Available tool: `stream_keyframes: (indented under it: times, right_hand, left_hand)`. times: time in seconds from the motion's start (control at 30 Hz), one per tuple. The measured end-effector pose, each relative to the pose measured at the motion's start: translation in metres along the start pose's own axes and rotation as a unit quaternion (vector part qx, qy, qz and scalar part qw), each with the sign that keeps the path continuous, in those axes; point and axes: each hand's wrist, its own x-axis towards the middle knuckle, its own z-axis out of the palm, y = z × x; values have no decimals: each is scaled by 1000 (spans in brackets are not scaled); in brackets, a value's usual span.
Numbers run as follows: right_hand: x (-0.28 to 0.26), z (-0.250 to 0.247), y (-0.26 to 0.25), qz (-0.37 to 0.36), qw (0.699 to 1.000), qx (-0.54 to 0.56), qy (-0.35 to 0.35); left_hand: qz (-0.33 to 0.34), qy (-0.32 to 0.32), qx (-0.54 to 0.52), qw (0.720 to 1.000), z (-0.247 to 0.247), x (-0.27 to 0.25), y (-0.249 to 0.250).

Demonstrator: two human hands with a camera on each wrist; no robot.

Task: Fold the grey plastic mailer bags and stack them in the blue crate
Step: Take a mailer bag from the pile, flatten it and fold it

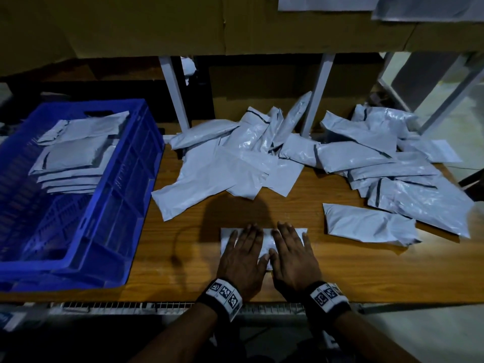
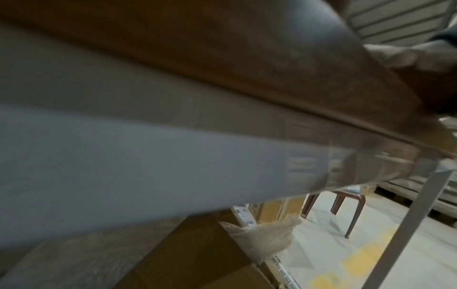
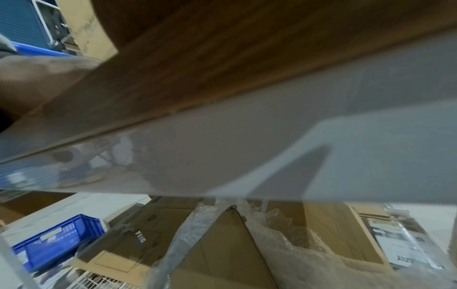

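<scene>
I am pressing my left hand (image 1: 242,254) and right hand (image 1: 293,255), both spread flat, on a folded mailer bag (image 1: 264,235). It is lying on the near surface (image 1: 366,271), right of the blue crate (image 1: 125,205).

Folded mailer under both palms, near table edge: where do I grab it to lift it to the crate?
Probably the left short end of the folded mailer. It lies flat and thin on the wooden table, so keep the right hand pressing, and let the left hand pinch that end, the side towards the blue crate.
</scene>
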Motion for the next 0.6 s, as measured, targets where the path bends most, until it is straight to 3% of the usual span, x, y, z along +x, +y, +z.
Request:
stream_keyframes:
  times: [0.27, 0.47, 0.6]
  right_hand:
    - [0, -3, -3, 10, 1000, -4, -14]
    - [-2, -8, 0, 3, 998, 60, -17]
    - [-11, -21, 10, 97, 989, 92, 58]
  left_hand:
    - [-4, 11, 6, 1000, 1, 0, 2]
    - [-1, 14, 22, 1000, -6, -3, 5]
    - [-46, 75, -33, 996, -20, -17, -1]
